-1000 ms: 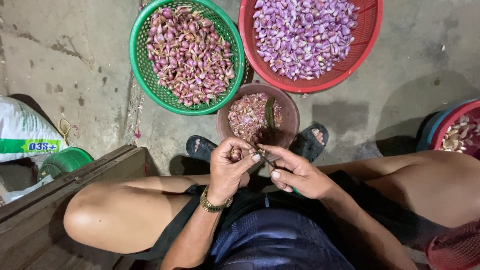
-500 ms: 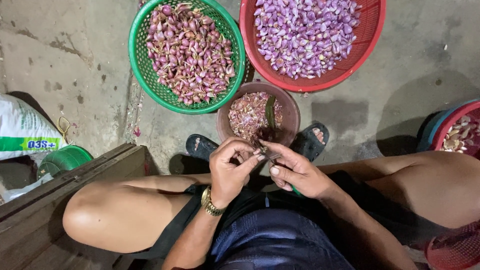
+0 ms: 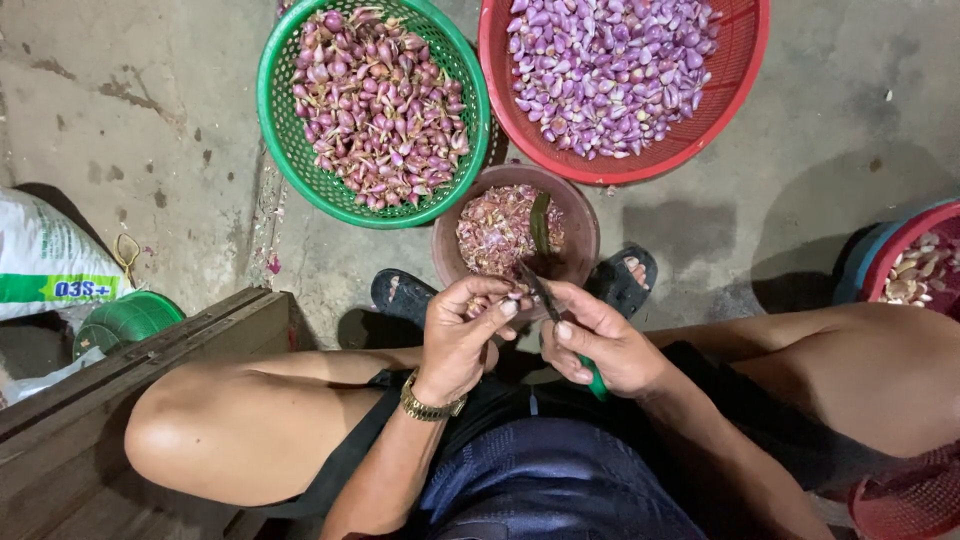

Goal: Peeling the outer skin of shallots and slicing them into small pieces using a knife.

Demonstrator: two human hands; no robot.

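Peeling step under way over brown bowl (image 3: 580, 215). Left hand (image 3: 462, 335) fingers pinched on shallot (image 3: 517, 297), just above bowl's near rim. Right hand (image 3: 600, 345) clenched around green-handled knife (image 3: 540, 290), blade touching shallot. Next move likely calls for careful skin-lifting stroke.

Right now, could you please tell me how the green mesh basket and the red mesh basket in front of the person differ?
The round green plastic mesh basket holds unpeeled shallots with brownish-pink papery skins and dry stems; the round red plastic mesh basket holds peeled, smooth, pale purple ones. The green basket sits on the left and shows almost whole; the red basket sits on the right, looks wider, and is cut off by the picture's top edge. Both rest on the concrete floor, nearly touching.
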